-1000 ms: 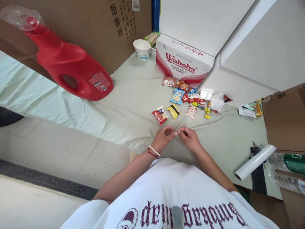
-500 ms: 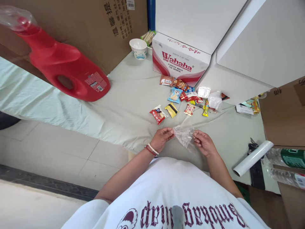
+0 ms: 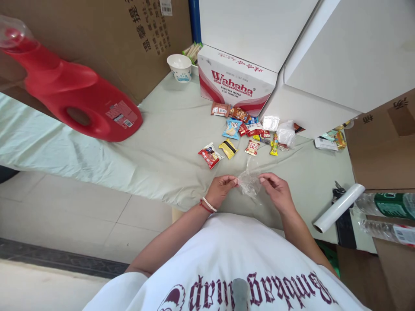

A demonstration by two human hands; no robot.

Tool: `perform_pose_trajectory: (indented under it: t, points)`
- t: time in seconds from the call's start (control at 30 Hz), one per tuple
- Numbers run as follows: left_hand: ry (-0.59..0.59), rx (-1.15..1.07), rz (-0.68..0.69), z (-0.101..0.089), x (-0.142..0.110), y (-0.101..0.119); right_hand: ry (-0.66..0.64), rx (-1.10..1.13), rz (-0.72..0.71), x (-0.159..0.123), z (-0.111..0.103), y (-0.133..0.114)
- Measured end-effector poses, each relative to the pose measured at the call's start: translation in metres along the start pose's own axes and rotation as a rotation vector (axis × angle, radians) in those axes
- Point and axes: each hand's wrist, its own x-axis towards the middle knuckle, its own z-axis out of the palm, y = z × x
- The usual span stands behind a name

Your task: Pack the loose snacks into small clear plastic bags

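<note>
Between my hands, just in front of my shirt, hangs a crumpled clear plastic bag (image 3: 249, 183). My left hand (image 3: 221, 188) pinches its left side between thumb and fingers. At its right edge, my right hand (image 3: 276, 190) has thumb and forefinger closed on the film, with the other fingers curled. Beyond the bag lie small wrapped snacks: a red-and-white packet (image 3: 210, 155), a yellow packet (image 3: 228, 148), a small cream-and-red packet (image 3: 252, 147) and a thin yellow one (image 3: 274, 145). A blue packet (image 3: 231, 128) rests farther back among several others.
A Wahaha carton (image 3: 236, 82) stands behind the snacks, with a paper cup (image 3: 180, 68) to its left. A large red jug (image 3: 87, 101) is at the left. On the right are a white roll (image 3: 339, 208) and plastic bottles (image 3: 389, 204). Tall white boxes (image 3: 337, 56) rise behind.
My hands have come slightly closer together, and the bag between them is more bunched up. The whole view has shifted a little, so the surroundings appear farther left.
</note>
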Motion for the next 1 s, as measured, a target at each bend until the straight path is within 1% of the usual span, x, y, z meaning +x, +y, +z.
perform_pose_trajectory:
  t: [0.03,0.07,0.1,0.2,0.27,0.33,0.43,0.5,0.57,0.63,0.7,0.77,0.8,0.83,0.93,1.0]
  points:
    - [-0.011,0.03,0.018,0.001,-0.001,0.0,-0.079,0.043,0.038,0.002,0.008,-0.005]
    - [-0.024,0.064,0.037,0.001,-0.002,-0.001,-0.126,0.091,0.087,0.005,0.015,-0.008]
    - [-0.035,0.109,0.059,0.001,-0.003,-0.002,-0.145,0.147,0.142,0.008,0.023,-0.011]
    - [-0.059,0.308,0.184,0.001,-0.007,-0.005,-0.134,0.325,0.315,0.017,0.04,-0.013]
    - [-0.085,0.427,0.289,0.0,-0.01,-0.007,-0.113,0.398,0.371,0.021,0.046,-0.011]
    - [-0.125,0.491,0.349,0.0,-0.012,-0.007,-0.078,0.434,0.354,0.023,0.047,-0.009]
    - [-0.185,0.528,0.36,0.0,-0.012,-0.007,-0.066,0.449,0.316,0.021,0.045,-0.007]
    - [-0.212,0.563,0.386,0.001,-0.01,-0.007,-0.07,0.453,0.327,0.019,0.043,-0.006]
    - [-0.221,0.638,0.445,0.003,-0.009,-0.007,-0.038,0.45,0.348,0.017,0.042,-0.004]
    - [-0.23,0.722,0.513,0.005,-0.009,-0.01,0.003,0.421,0.351,0.016,0.042,-0.001]
    - [-0.267,0.763,0.559,0.007,-0.009,-0.012,0.013,0.352,0.307,0.016,0.042,0.002]
    - [-0.303,0.733,0.557,0.009,-0.009,-0.013,-0.004,0.284,0.233,0.015,0.043,0.006]
    - [-0.292,0.688,0.532,0.009,-0.009,-0.012,-0.01,0.261,0.196,0.015,0.043,0.007]
    - [-0.254,0.629,0.491,0.009,-0.008,-0.011,-0.009,0.243,0.162,0.014,0.044,0.008]
    - [-0.081,0.438,0.337,0.007,-0.006,0.0,0.031,0.137,0.058,0.008,0.044,0.008]
    - [-0.034,0.344,0.247,0.008,-0.004,0.009,0.068,-0.025,-0.064,0.004,0.044,0.007]
